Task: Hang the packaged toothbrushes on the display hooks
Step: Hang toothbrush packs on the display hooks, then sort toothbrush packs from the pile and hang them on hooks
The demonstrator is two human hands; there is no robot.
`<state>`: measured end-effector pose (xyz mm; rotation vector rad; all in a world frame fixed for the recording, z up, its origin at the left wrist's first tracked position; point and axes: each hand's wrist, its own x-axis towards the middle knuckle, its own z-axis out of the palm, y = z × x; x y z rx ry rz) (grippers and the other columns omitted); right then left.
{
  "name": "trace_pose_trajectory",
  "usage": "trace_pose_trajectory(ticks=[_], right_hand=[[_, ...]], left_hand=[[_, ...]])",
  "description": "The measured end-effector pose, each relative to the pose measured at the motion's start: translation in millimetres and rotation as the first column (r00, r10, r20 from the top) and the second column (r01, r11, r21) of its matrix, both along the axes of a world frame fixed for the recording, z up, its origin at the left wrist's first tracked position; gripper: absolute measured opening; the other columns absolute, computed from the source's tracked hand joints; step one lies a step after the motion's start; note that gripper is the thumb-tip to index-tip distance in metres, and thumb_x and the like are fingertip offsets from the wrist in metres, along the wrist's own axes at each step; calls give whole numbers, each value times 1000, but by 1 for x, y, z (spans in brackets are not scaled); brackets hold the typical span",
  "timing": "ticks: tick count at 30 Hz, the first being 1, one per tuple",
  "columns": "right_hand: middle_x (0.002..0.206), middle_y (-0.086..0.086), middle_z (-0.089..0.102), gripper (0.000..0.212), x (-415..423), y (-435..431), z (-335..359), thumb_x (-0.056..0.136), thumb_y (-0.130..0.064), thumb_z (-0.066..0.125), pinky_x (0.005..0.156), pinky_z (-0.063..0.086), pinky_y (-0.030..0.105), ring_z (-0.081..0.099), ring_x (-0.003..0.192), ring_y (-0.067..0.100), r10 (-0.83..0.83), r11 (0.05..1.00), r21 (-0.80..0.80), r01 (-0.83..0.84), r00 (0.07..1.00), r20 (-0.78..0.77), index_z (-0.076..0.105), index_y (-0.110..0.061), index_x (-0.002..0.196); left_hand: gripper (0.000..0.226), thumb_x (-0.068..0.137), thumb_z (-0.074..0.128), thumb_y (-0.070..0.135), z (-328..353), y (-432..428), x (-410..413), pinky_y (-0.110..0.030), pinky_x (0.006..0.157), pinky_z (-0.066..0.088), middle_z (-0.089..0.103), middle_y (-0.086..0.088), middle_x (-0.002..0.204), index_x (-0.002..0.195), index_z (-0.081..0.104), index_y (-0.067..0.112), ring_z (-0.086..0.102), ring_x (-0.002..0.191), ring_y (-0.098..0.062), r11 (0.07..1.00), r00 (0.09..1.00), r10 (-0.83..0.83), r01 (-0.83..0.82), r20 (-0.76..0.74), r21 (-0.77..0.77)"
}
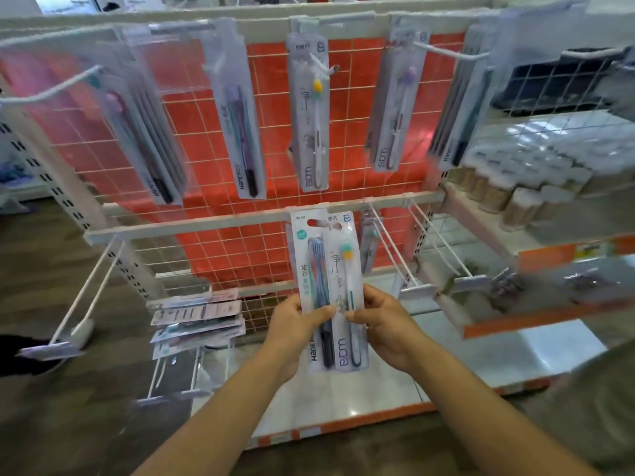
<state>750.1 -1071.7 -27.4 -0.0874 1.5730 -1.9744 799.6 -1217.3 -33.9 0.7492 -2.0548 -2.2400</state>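
Observation:
Two toothbrush packs stand upright between my hands in front of the wire display. My left hand [295, 324] grips the left pack [314, 269], which holds a dark blue brush. My right hand [385, 321] pinches the right pack [348, 266], with a white brush, at its lower half. Their tops reach the middle rail [206, 223]. Above, packs hang on the upper hooks: a bunch at the left [151, 146], one pack [240, 132], a yellow-headed brush pack [311, 115] and a purple one [398, 104].
Bare white hooks [436, 249] jut out from the middle rail on the right, and another [86, 290] at the left. A stack of loose packs [199, 317] lies on a lower hook. Shelves with small jars [515, 180] stand to the right.

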Motion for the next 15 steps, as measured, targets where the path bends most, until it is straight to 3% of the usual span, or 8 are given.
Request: trace_pose_trajectory(ticks=[7,15], right_hand=[[114,12,70,27,-3,39,-7,99,-11,46,92,53,43,66,109,29,83,996,-16,-82,994,66,65,-14,118],[107,4,73,25,-3,92,-34,100,-14,46,79,54,37,70,98,21,99,987,129,-101,995,21,67,-20,113]], left_hand=[[18,88,69,16,-9,38,4,-46,93,54,74,-2,103,106,68,19,69,98,-23,997,997,70,-71,17,32],[21,87,69,12,-33,94,9,-45,90,55,72,-6,108,105,65,20,68,99,-24,995,992,67,-75,106,73]])
